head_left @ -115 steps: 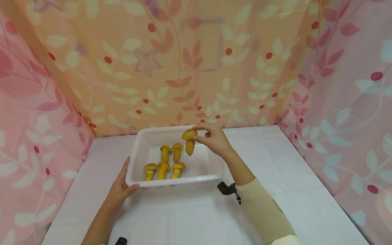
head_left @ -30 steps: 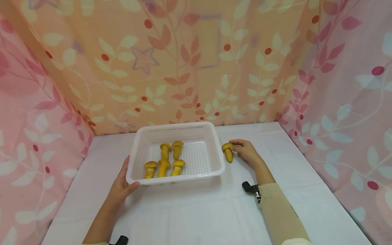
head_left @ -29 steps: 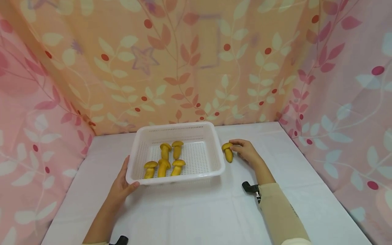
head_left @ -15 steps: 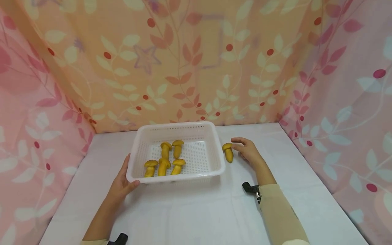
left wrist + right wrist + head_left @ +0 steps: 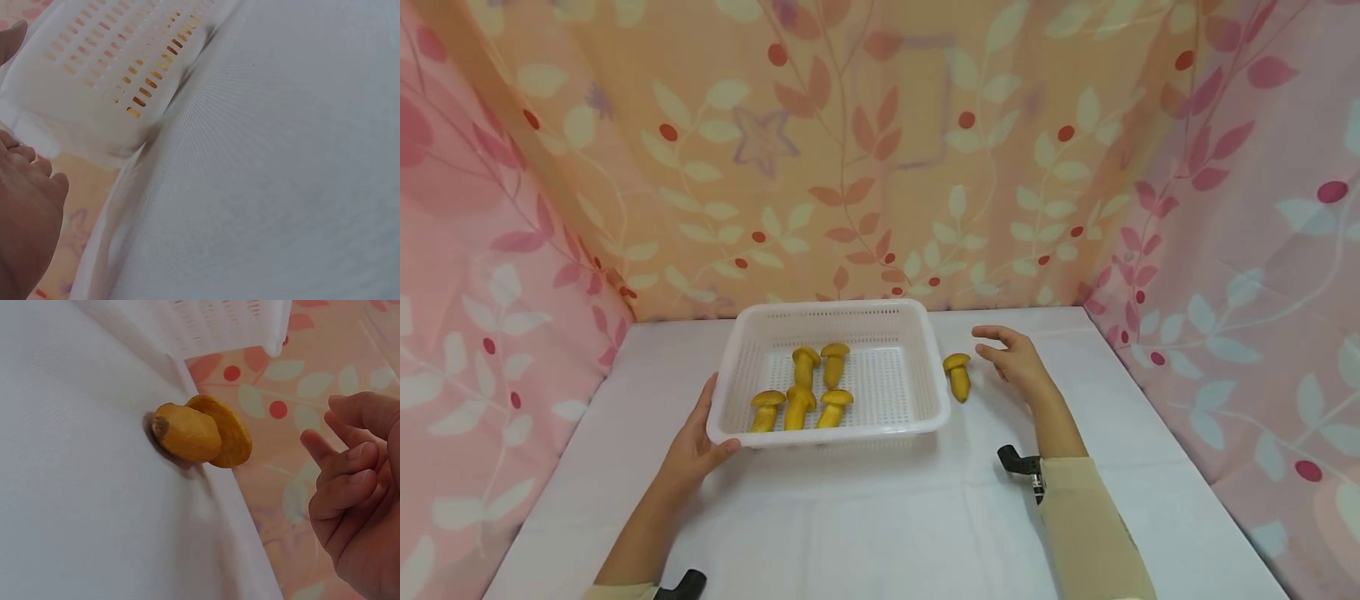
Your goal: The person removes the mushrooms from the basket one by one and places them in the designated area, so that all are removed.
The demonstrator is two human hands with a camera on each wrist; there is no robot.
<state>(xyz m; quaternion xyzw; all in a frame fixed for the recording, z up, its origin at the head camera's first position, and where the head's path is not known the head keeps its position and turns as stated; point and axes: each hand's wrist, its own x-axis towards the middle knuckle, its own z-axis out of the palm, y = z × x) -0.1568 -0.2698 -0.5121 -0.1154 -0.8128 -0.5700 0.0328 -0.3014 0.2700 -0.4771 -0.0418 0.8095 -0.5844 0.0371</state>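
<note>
Mushroom [image 5: 957, 377] of yellow colour lies on the white cloth [image 5: 865, 517], just beside the white basket [image 5: 883, 387], at three o'clock of it as I watch from my distant seat. Its cap is toward twelve o'clock, its stem toward six, and through the right wrist camera I can see a brown patch on the stem's end. The person's right hand [image 5: 1017, 364] is near this mushroom, between two and three o'clock of it, and apart from it; the forefinger and thumb stand well separated, the other fingers are loosely bent, and it has hold of nothing. At eight o'clock of the basket I find the left hand [image 5: 692, 454], spread wide, with its thumb and forefinger resting against the corner from outside; how strongly it presses, I cannot tell. Inside the basket I count five more mushrooms [image 5: 803, 379], two in the farther row and three in the nearer one. A floral curtain [image 5: 865, 167] hangs at twelve o'clock.
</note>
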